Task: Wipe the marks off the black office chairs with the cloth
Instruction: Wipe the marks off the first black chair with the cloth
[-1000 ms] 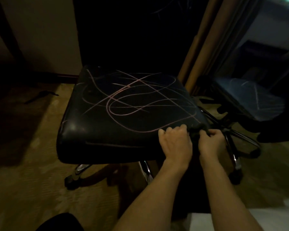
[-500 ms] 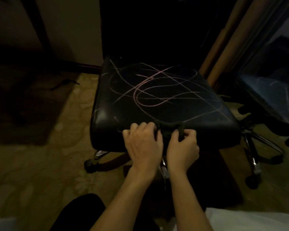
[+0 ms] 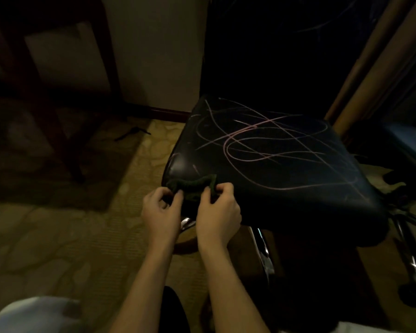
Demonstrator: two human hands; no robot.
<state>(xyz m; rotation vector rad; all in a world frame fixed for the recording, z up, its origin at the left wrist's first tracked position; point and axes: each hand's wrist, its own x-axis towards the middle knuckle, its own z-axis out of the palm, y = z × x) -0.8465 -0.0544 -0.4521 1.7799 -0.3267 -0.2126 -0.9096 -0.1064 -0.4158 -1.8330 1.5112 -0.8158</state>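
The dark green cloth (image 3: 193, 185) lies bunched along the seat's near-left corner, at about 7 o'clock on the black office chair (image 3: 274, 164). It looks soft, light and floppy, so it is probably best wadded into a pad under the palm. The left hand (image 3: 162, 209) pinches its left end, and the right hand (image 3: 217, 212) grips its right end. Pink scribbled marks (image 3: 262, 145) cover the slick seat from centre to 2 o'clock. No containers are visible.

your left hand (image 3: 162, 207) and right hand (image 3: 217, 210) pinch a dark green cloth (image 3: 192, 185) at the near-left corner of the black chair seat (image 3: 286, 188) — pink scribble marks (image 3: 262, 143) cover it.
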